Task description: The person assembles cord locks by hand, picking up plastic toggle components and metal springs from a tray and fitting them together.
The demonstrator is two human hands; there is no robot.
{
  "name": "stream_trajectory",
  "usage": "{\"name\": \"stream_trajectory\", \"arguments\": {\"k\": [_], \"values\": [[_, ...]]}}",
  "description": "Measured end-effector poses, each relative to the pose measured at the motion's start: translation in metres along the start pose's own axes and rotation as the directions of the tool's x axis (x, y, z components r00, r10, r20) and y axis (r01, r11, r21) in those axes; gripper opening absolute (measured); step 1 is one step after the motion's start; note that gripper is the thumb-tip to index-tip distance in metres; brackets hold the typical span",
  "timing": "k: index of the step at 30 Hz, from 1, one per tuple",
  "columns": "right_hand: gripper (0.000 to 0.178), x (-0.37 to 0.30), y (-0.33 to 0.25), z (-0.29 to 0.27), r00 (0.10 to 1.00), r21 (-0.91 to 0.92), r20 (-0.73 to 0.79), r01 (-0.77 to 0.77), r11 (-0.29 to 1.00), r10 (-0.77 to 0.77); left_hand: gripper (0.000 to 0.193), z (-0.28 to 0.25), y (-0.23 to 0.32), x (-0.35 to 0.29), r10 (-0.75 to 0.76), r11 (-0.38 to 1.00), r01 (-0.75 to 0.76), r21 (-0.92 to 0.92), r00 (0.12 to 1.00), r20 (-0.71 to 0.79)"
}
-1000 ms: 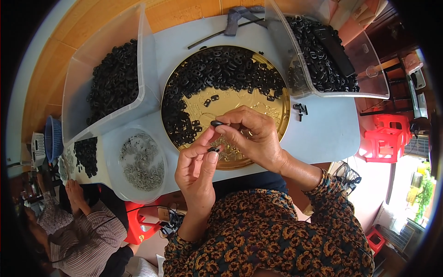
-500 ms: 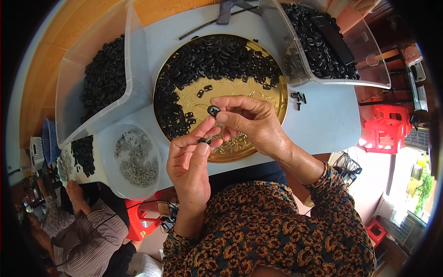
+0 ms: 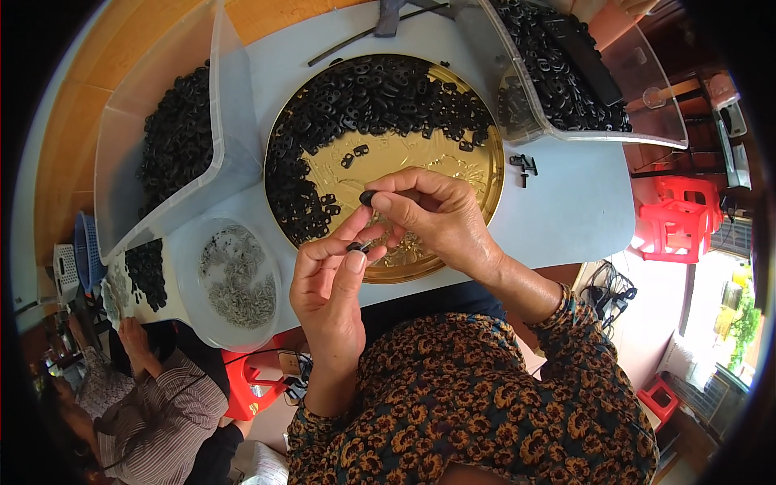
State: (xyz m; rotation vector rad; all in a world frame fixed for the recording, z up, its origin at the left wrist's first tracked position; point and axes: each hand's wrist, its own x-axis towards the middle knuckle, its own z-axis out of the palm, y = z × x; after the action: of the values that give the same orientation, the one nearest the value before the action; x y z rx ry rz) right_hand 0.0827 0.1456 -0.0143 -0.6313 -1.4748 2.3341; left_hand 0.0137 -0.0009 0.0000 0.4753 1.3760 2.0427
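My right hand (image 3: 432, 212) pinches a small black oval plastic piece (image 3: 368, 198) between thumb and fingers, over the near part of a round gold tray (image 3: 388, 166). Just below it, my left hand (image 3: 331, 275) holds a small black plastic part (image 3: 355, 247) between thumb and fingertips, with a thin shiny bit beside it, too small to make out. The two pieces are apart. Heaped along the tray's far and left sides are black oval two-holed pieces (image 3: 380, 89) and smaller black blocks (image 3: 299, 202). Two loose blocks (image 3: 353, 155) lie on bare gold.
Clear bins of black pieces stand at left (image 3: 217, 121) and right (image 3: 566, 136). A round clear dish (image 3: 279, 283) holds many small metal springs (image 3: 238, 283). Several black parts (image 3: 524, 166) lie on the blue-grey table (image 3: 574, 202). Another person in a striped top (image 3: 174, 396) works at lower left.
The oval piece in my right hand has turned, so its opening no longer faces me. My left hand keeps its hold almost unmoved. The whole view has shifted slightly.
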Motion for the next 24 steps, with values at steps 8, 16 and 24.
{"name": "stream_trajectory", "arguments": {"k": [8,16,24], "values": [[0.021,-0.007,-0.008,0.0,0.999,-0.07,-0.032,0.018,0.997,-0.02,0.014,0.004,-0.001,0.003,-0.137,0.983,0.126,-0.135,0.988,-0.069],[0.015,-0.022,-0.004,0.011,0.994,-0.002,-0.074,0.075,0.997,-0.075,0.013,0.005,-0.008,0.002,-0.135,0.979,0.109,-0.172,0.98,-0.148],[0.015,-0.023,-0.006,0.017,0.993,-0.011,-0.11,0.044,0.999,-0.045,0.012,0.006,-0.01,0.001,-0.1,0.987,0.079,-0.141,0.983,-0.154]]}}
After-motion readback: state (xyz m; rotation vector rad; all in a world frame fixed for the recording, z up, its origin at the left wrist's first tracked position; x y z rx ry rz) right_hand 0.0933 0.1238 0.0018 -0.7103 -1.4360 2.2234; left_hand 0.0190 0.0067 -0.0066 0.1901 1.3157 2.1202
